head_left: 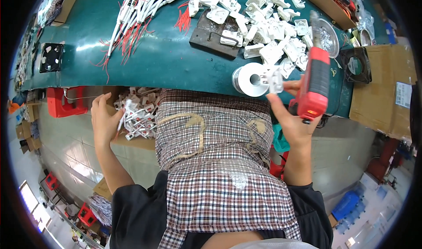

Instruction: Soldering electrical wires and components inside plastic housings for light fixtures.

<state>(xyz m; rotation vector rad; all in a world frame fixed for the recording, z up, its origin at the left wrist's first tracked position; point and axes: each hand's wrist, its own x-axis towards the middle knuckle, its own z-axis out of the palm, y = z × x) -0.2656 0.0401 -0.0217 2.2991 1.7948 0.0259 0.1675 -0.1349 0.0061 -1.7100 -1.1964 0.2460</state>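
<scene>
My right hand grips a red-and-black soldering gun, its body standing upright over the table's front edge. The thumb and a finger of that hand also pinch a white plastic plug housing, which is in front of a spool of solder wire. Lower left, my left hand is spread open beside a cardboard box full of white wired parts. One white part with a lead is close to its thumb; whether they touch is unclear.
A heap of white plug housings covers the table's far right, beside a dark metal block. White cables with red wire ends lie at the far left. A metal dish and small fans stand nearby. A red stool is under the table.
</scene>
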